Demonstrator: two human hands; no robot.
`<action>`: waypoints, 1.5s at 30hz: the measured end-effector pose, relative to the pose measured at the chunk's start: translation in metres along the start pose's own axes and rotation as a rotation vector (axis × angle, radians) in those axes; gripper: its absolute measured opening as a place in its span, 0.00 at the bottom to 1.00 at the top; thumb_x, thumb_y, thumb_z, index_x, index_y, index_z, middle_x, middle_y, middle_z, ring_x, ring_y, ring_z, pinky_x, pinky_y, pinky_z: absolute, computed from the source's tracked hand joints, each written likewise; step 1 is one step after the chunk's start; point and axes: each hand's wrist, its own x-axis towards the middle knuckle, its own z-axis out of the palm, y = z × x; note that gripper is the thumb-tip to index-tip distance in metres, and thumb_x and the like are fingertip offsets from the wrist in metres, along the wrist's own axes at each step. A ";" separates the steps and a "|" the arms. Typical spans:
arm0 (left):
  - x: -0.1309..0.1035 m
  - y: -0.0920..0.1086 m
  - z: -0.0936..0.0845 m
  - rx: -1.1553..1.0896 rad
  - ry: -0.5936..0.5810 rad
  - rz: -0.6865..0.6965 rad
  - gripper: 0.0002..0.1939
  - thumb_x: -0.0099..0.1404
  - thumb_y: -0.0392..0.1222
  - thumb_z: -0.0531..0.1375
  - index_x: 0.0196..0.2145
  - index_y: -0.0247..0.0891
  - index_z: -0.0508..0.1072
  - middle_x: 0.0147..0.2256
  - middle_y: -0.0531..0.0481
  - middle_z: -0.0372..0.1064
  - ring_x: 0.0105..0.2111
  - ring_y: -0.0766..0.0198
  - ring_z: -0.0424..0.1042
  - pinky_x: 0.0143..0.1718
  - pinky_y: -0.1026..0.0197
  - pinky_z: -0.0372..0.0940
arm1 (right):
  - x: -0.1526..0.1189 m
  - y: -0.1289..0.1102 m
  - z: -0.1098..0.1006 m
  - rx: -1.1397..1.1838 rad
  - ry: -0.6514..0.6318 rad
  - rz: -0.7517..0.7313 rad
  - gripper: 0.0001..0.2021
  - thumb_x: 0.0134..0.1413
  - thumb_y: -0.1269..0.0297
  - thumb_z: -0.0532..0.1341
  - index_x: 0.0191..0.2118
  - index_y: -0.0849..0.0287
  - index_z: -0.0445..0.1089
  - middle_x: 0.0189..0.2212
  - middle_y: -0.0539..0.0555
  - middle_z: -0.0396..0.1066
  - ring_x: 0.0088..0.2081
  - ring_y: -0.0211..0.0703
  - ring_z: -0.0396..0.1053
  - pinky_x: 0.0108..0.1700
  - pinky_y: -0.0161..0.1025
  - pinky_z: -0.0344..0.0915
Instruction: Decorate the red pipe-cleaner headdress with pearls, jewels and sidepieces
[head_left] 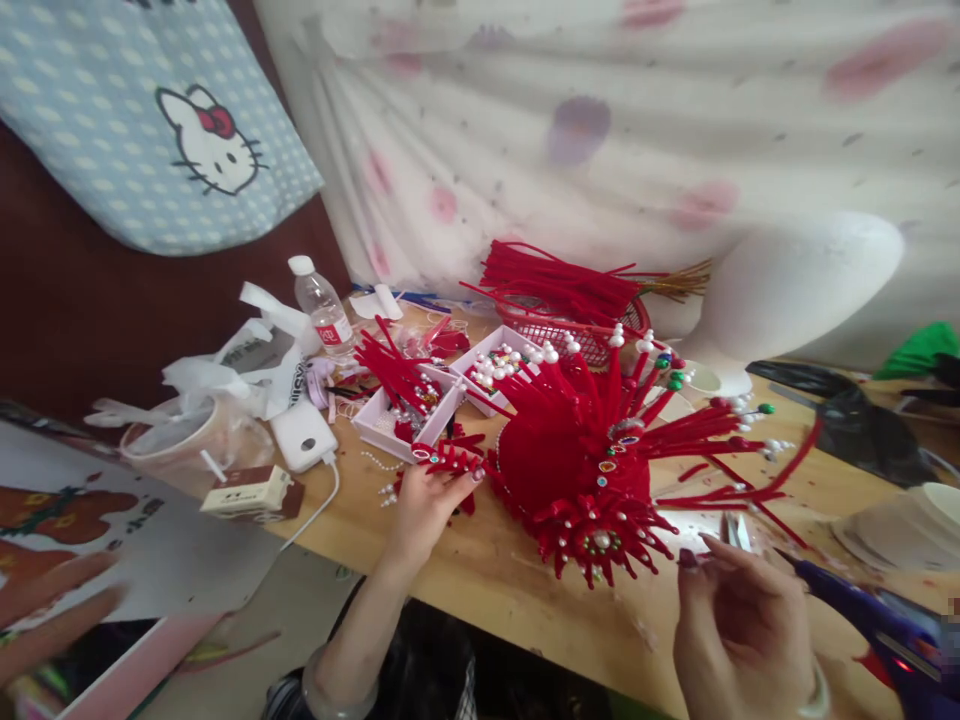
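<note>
My left hand (426,505) pinches a small red chenille ornament (459,458) set with coloured stones. Just right of it stands a large red headdress (570,450), with chenille spikes tipped in white, green and red beads and a pearl-centred flower (602,541) at its front. My right hand (742,630) is raised at the lower right, thumb and forefinger closed together; what they hold, if anything, is too small to make out. Silver metal tips (735,530) show just behind those fingers. Beside this hand lies a blue glue gun (862,610) with a red light on.
Bead boxes (409,440), a red basket (577,335) of chenille stems, a water bottle (322,305) and a white foam head (810,280) stand behind. A power bank (304,437) and carton (253,493) are leftward. Another person's blurred hand (56,605) shows lower left.
</note>
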 end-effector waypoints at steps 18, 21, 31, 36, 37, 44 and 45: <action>-0.005 -0.010 0.001 0.062 0.001 -0.040 0.15 0.44 0.40 0.72 0.31 0.37 0.77 0.36 0.43 0.81 0.41 0.51 0.79 0.48 0.52 0.71 | -0.012 0.026 0.001 -0.039 -0.166 0.005 0.12 0.52 0.64 0.62 0.43 0.59 0.69 0.33 0.51 0.66 0.32 0.40 0.64 0.37 0.40 0.61; -0.006 -0.009 0.002 0.063 -0.004 -0.037 0.14 0.44 0.40 0.72 0.30 0.37 0.77 0.37 0.43 0.81 0.42 0.50 0.79 0.48 0.52 0.71 | -0.012 0.025 0.002 -0.036 -0.164 0.025 0.12 0.51 0.64 0.62 0.42 0.59 0.70 0.33 0.51 0.66 0.31 0.40 0.64 0.35 0.39 0.61; -0.005 -0.012 0.001 0.133 -0.035 0.041 0.11 0.48 0.41 0.71 0.30 0.37 0.77 0.35 0.43 0.81 0.40 0.51 0.80 0.46 0.53 0.73 | -0.011 0.019 0.002 -0.079 -0.208 -0.021 0.08 0.53 0.67 0.59 0.41 0.59 0.70 0.35 0.52 0.67 0.33 0.40 0.64 0.36 0.38 0.61; -0.008 -0.010 -0.001 0.157 -0.018 0.109 0.08 0.50 0.39 0.69 0.30 0.37 0.78 0.34 0.46 0.80 0.37 0.55 0.79 0.43 0.57 0.73 | -0.011 0.018 0.003 -0.041 -0.217 0.005 0.07 0.54 0.68 0.59 0.39 0.58 0.70 0.34 0.51 0.66 0.32 0.40 0.63 0.34 0.37 0.60; -0.009 -0.010 -0.001 0.162 -0.012 0.125 0.07 0.51 0.38 0.69 0.30 0.38 0.77 0.34 0.46 0.80 0.37 0.56 0.79 0.43 0.57 0.73 | -0.011 0.018 0.003 -0.031 -0.213 0.013 0.07 0.53 0.67 0.60 0.39 0.58 0.70 0.33 0.51 0.66 0.32 0.39 0.63 0.33 0.37 0.60; -0.009 -0.016 -0.004 0.205 -0.021 0.167 0.08 0.53 0.40 0.68 0.32 0.36 0.78 0.36 0.44 0.80 0.38 0.54 0.79 0.43 0.55 0.74 | -0.014 0.022 0.000 0.000 -0.200 0.058 0.07 0.53 0.66 0.60 0.40 0.59 0.70 0.33 0.51 0.66 0.32 0.40 0.64 0.34 0.36 0.60; -0.009 -0.016 -0.004 0.210 -0.017 0.170 0.08 0.53 0.40 0.68 0.32 0.36 0.77 0.36 0.44 0.80 0.38 0.54 0.79 0.43 0.55 0.74 | -0.014 0.022 0.001 0.001 -0.197 0.062 0.07 0.53 0.66 0.60 0.40 0.58 0.70 0.33 0.51 0.66 0.32 0.40 0.64 0.34 0.37 0.60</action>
